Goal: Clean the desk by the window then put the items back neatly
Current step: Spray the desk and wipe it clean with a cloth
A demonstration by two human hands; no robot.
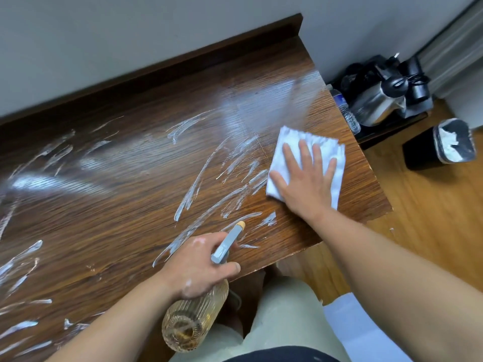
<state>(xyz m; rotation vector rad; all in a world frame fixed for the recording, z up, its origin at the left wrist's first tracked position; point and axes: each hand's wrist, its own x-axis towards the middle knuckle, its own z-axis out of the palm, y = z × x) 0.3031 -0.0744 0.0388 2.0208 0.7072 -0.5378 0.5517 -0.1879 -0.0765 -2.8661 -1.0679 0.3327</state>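
One wooden desk point(117, 192) fills the view, its top marked with many white streaks point(193, 189). Beyond its right end are one black bin point(420, 158) and one steel kettle point(379, 105). One ribbed amber spray bottle point(193, 320) hangs over the near edge, with the left hand point(201, 267) curled round its neck. One folded white cloth point(290, 142) lies near the desk's right edge, and the right hand point(305, 178) presses it flat with its fingers straight and spread. One water bottle point(349, 114) has a label too small to read.

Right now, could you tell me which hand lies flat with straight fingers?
The right hand, pressed flat on the white cloth; the left hand grips the spray bottle instead.
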